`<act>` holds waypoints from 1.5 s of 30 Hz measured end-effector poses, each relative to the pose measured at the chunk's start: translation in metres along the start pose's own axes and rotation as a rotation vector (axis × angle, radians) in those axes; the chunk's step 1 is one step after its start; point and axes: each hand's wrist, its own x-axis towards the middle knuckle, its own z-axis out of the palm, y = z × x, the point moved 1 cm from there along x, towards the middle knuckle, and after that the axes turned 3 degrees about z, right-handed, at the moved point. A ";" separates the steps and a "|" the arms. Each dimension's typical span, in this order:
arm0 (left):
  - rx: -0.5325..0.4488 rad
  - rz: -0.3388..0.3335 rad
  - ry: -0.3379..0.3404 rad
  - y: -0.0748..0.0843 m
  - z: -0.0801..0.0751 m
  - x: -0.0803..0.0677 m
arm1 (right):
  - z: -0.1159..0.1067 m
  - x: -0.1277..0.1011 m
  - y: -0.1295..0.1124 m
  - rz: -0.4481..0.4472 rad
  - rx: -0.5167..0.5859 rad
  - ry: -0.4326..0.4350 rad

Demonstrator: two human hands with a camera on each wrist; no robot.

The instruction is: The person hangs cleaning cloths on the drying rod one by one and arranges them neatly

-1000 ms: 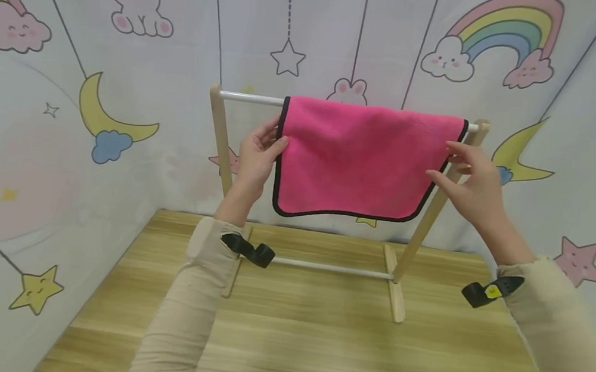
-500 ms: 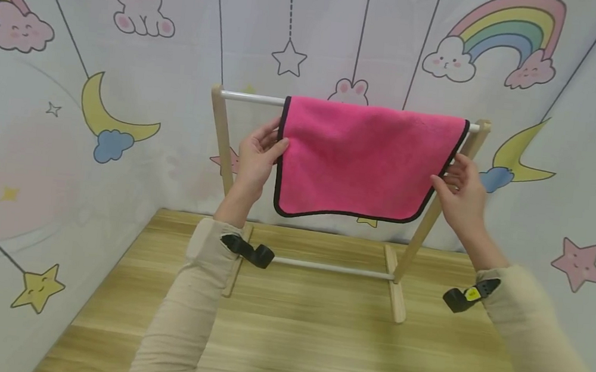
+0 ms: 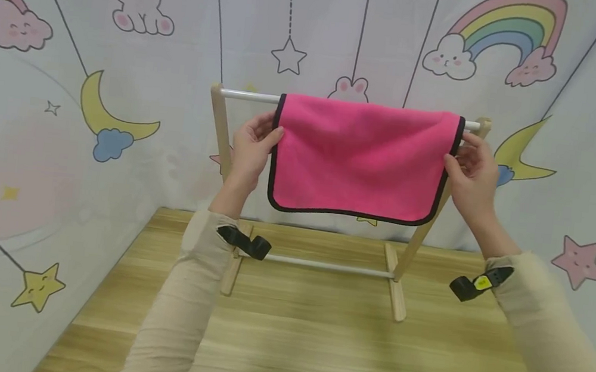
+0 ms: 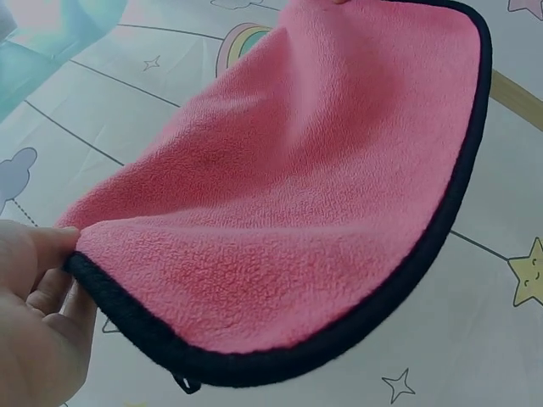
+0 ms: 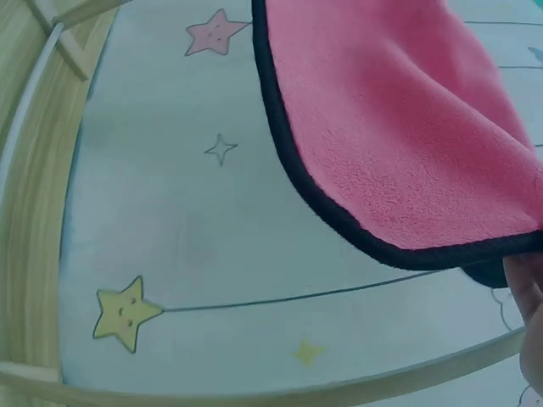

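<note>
A pink towel (image 3: 360, 156) with a black border hangs folded over the white top bar (image 3: 250, 96) of a wooden rack. My left hand (image 3: 252, 148) pinches its left edge, thumb in front and fingers behind. In the left wrist view the left thumb (image 4: 51, 246) presses on the pink cloth just above the dark border. At the opposite edge my right hand (image 3: 474, 173) pinches the towel, its thumb on the front near the border. Only the right fingertips (image 5: 522, 284) show in the right wrist view, at the border. Soft folds run across the cloth between both hands.
The rack's wooden right post (image 3: 415, 245) and feet (image 3: 396, 300) stand on a wood-grain table (image 3: 304, 342). A thin white lower bar (image 3: 330, 266) joins the feet. Behind is a white backdrop (image 3: 192, 50) printed with cartoon stars, moons and rainbows.
My right hand has come in from beside the right edge and taken hold of it. The towel has shifted slightly left along the bar, the left hand moving with it, and its right edge hangs straighter.
</note>
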 end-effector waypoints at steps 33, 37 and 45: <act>0.140 -0.043 -0.156 -0.057 -0.041 -0.020 | 0.012 -0.024 0.020 0.228 0.133 0.005; 0.159 -0.016 -0.157 -0.058 -0.043 -0.024 | 0.014 -0.033 0.028 0.228 0.077 -0.015; 0.089 0.067 0.015 -0.035 -0.039 -0.016 | 0.014 -0.019 0.012 0.129 0.082 0.023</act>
